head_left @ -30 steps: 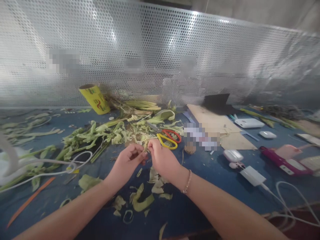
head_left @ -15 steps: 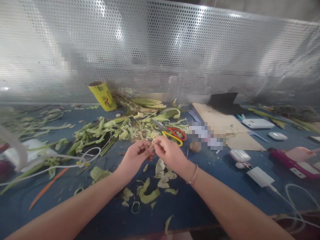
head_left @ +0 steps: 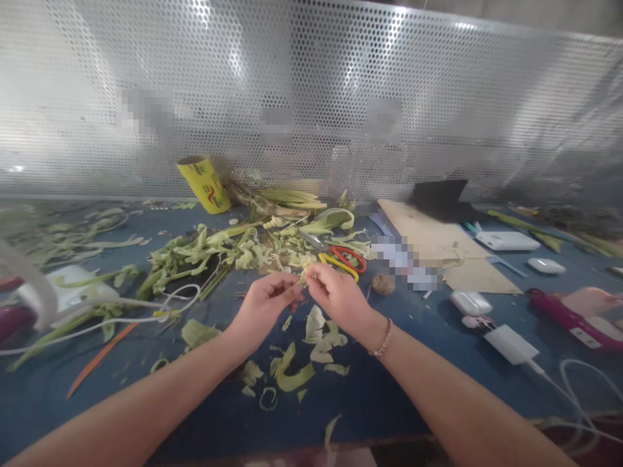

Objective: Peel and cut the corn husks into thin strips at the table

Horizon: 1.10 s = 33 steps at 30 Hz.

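My left hand [head_left: 267, 301] and my right hand [head_left: 338, 292] meet above the middle of the table, fingertips pinched close together. Between them is a small pale-yellow piece of husk-like leaf [head_left: 305, 269], partly hidden by the fingers. Just beyond lie scissors [head_left: 343, 254] with red and yellow handles, blades toward the back left, among curled green leaf strips [head_left: 248, 253]. A ball of twine [head_left: 383, 284] sits right of my right hand. Below the hands, pale leaf scraps [head_left: 318, 334] and a curved green strip [head_left: 292, 373] lie on the blue tabletop [head_left: 204, 421].
A yellow tube [head_left: 205, 185] stands tilted near the perforated metal panel [head_left: 311, 84]. Cardboard sheets [head_left: 428, 227], an earbud case [head_left: 470, 303], a white charger [head_left: 512, 344] and a magenta power strip [head_left: 569, 324] lie rightward. A white cable [head_left: 131, 319] crosses the left side.
The whole view has shifted slightly, so things sit a little farther right. Both hands keep their pinch around the pale-yellow piece, with only slight finger movement.
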Tool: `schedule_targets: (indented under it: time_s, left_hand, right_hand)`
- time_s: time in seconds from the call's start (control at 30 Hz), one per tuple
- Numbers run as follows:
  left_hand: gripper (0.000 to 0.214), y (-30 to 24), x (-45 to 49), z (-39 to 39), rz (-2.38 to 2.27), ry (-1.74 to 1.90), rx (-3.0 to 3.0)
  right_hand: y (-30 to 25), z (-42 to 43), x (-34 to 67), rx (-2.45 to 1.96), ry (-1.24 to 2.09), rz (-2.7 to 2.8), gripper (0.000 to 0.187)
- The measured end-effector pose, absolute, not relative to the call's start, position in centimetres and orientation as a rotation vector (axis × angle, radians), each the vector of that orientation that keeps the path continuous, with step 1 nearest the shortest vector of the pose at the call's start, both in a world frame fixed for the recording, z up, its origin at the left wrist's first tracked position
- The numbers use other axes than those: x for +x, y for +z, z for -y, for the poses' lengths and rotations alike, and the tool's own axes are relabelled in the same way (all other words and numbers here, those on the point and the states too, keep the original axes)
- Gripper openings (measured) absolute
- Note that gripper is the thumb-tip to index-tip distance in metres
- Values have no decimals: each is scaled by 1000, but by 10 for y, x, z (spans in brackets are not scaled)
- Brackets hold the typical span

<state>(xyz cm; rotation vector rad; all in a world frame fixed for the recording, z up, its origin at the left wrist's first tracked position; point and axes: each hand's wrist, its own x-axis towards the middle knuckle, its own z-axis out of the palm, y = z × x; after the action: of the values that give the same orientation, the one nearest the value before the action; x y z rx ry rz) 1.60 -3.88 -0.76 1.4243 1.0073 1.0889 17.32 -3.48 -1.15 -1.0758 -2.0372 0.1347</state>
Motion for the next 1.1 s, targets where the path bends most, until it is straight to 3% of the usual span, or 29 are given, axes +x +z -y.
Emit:
schedule_targets:
  time_s: [0.63, 0.9, 1.1]
  left_hand:
    - [25, -8, 20, 41, -965, 996, 1435]
    - [19, -5, 20, 43, -1010, 1240, 1419]
    - [18, -4, 18, 43, -1037, 1200, 1571]
  right_hand:
    - [-17, 33, 175, -1082, 111, 2073, 15]
    - [-17, 34, 174, -1056, 128, 2146, 18]
    - [-16, 35, 173, -1067, 297, 2056, 17]
